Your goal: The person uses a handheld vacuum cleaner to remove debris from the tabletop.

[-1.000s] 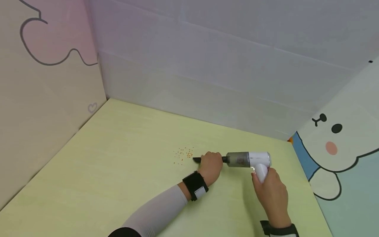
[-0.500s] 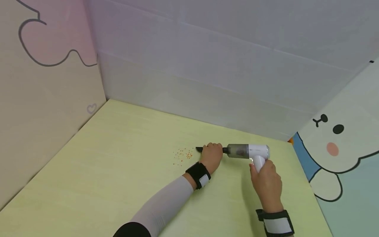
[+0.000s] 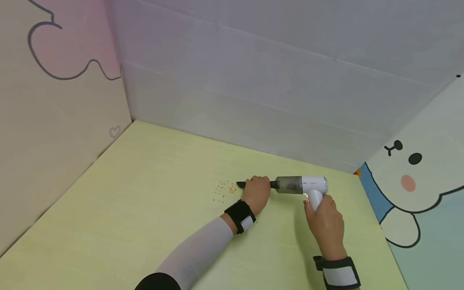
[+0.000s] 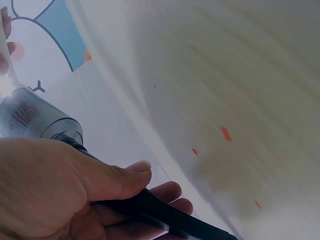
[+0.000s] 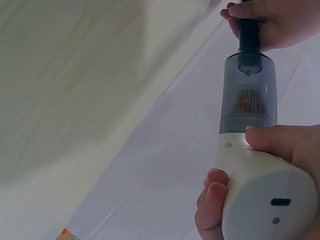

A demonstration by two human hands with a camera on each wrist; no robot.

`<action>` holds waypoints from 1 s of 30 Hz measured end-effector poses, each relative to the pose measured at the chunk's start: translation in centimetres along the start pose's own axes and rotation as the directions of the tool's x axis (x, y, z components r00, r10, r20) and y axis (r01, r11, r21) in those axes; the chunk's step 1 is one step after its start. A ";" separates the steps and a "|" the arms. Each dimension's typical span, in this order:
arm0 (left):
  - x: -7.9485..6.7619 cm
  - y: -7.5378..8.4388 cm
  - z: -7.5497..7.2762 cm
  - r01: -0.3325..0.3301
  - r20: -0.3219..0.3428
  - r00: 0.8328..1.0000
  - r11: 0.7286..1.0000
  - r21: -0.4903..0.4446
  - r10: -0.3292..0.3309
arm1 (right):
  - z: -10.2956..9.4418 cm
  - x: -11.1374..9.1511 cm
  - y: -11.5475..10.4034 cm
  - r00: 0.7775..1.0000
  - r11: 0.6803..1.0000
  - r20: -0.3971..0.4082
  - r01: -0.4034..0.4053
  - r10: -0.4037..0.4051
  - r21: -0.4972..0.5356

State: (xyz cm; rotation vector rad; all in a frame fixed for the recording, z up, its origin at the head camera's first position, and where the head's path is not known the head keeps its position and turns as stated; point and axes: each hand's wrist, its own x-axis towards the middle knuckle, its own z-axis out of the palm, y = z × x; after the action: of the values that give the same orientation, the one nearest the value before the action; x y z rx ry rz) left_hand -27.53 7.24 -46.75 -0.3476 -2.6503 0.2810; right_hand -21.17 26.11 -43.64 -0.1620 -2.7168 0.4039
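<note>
A white handheld vacuum cleaner (image 3: 314, 185) with a smoky see-through dust cup (image 5: 250, 92) lies level above the table, its black nozzle (image 4: 160, 215) pointing left. My right hand (image 3: 328, 225) grips the vacuum's handle, thumb on the white body in the right wrist view. Farther forward, my left hand (image 3: 256, 195) holds the black nozzle tube, thumb on one side and fingers on the other. Small orange crumbs (image 3: 226, 188) lie scattered just left of the nozzle tip. Orange bits show inside the dust cup, around its ribbed filter (image 5: 251, 102).
A pale yellow tabletop (image 3: 152, 209) spreads under both hands. Behind it rises a grey-white wall (image 3: 235, 80). A beige panel (image 3: 65, 141) bounds the left side, and a panel with a cartoon animal (image 3: 409, 189) bounds the right.
Both hands and the vacuum moved away from me toward the back wall, mostly in the first half second. Since then they have shifted slightly left. The crumbs look much the same.
</note>
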 end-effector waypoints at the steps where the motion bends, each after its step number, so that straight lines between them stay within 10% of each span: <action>1: -0.1 0.0 0.0 0.002 -0.004 1.000 1.000 0.004 -0.002 | 0.0 0.0 0.0 1.000 1.000 0.000 0.002 -0.002 0.000; 30: -1.9 -0.5 -0.9 0.049 0.028 0.998 0.998 -0.025 -0.048 | -0.1 -1.0 -0.5 0.999 0.999 0.017 0.039 -0.040 0.037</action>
State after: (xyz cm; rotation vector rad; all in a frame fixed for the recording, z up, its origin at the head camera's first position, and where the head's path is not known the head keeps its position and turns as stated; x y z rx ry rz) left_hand -25.52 6.37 -46.64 -0.2889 -2.6872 0.2379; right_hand -20.23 25.53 -43.79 -0.0951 -2.7239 0.4453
